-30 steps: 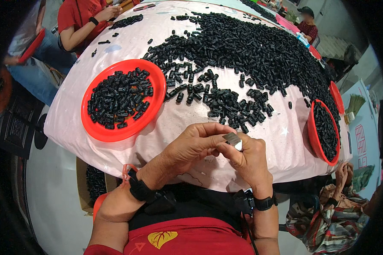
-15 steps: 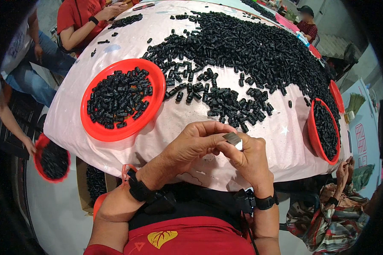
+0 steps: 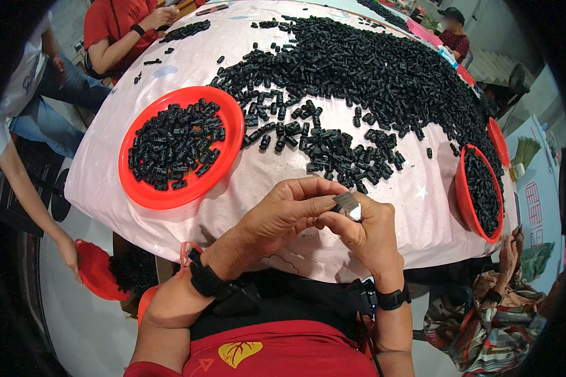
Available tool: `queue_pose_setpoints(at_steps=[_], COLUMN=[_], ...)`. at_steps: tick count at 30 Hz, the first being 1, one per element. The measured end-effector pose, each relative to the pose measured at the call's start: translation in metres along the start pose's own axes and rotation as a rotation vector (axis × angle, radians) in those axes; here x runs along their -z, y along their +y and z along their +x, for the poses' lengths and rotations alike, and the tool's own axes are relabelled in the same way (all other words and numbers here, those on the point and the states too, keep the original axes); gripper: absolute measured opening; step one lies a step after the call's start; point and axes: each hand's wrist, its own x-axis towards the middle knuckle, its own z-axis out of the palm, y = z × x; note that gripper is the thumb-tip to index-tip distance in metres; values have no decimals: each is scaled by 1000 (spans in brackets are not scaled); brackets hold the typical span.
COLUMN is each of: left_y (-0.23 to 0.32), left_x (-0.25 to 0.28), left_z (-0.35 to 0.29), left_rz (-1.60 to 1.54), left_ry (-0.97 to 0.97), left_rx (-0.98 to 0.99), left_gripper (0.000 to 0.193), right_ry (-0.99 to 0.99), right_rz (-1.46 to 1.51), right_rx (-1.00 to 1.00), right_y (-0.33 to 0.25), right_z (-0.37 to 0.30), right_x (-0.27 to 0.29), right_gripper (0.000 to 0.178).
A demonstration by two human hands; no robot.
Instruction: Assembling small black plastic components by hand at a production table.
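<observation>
My two hands meet over the near edge of the cloth-covered table. Between the thumb and fingers of my right hand [image 3: 370, 229] is a small flat metal blade [image 3: 344, 202], with a white wrapped part at its lower end. My left hand [image 3: 287, 210] is closed in a pinch right against the blade; whatever its fingertips hold is hidden. Just beyond my hands lie loose black plastic pieces [image 3: 349, 154], short and tube-like. To the left of them a round red basin [image 3: 233, 119] holds many of the same pieces.
A large heap of black pieces [image 3: 383, 75] covers the table's far side. At the right edge stands another filled red basin [image 3: 466, 188]. On the left a co-worker's hand [image 3: 69, 254] tips a red basin [image 3: 100, 273] beside the table. Another person's hands [image 3: 511, 251] are at the right.
The co-worker at the left has moved the red basin toward the table and tilted it, and black pieces spill from it. My hands stay in place; the blade has turned slightly.
</observation>
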Motion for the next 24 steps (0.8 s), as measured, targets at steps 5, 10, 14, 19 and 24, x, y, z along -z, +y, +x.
queue_pose_setpoints(at_steps=[5, 10, 14, 19, 24], left_y=[-1, 0, -1, 2, 3], left_x=[3, 3, 5, 7, 13], left_z=[0, 0, 1, 1, 3], left_rz=[16, 23, 17, -6, -30], left_ry=[12, 20, 26, 49, 17], left_rx=[11, 16, 27, 41, 74], left_gripper=[29, 27, 27, 28, 27], right_ry=[8, 31, 16, 32, 96], right_rz=[-87, -69, -125, 23, 290], right_rx=[49, 30, 40, -25, 67], right_y=[5, 3, 2, -7, -10], right_z=[0, 0, 0, 0, 0], right_x=[-2, -3, -4, 0, -1], right_gripper=[35, 35, 33, 24, 17])
